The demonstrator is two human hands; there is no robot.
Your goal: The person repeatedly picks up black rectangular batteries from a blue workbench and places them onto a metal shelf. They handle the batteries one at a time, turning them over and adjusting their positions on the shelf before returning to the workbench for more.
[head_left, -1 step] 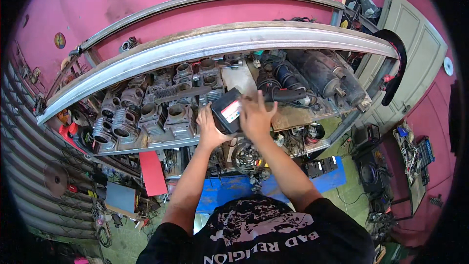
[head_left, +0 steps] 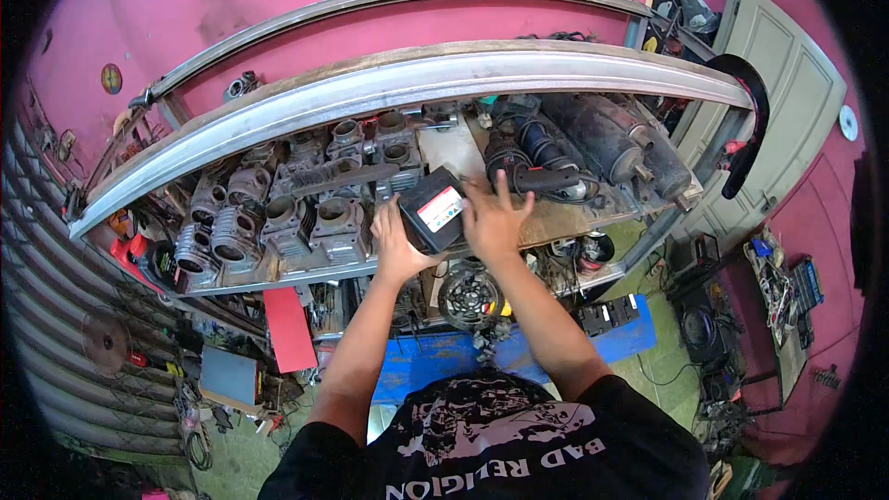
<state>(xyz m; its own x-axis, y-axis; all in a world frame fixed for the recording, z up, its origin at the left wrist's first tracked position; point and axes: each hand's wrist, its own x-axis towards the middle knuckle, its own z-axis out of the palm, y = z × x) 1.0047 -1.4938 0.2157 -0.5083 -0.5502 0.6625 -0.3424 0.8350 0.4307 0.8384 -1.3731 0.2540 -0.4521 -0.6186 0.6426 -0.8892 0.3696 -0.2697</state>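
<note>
Left hand [head_left: 398, 248] grips black box [head_left: 433, 206] by left side; right hand [head_left: 496, 228], fingers spread, at right edge (contact unclear).

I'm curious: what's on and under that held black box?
The black box bears a red-and-white label on its upward face; the left hand holds its left side. Its underside and whatever lies beneath are hidden.
</note>
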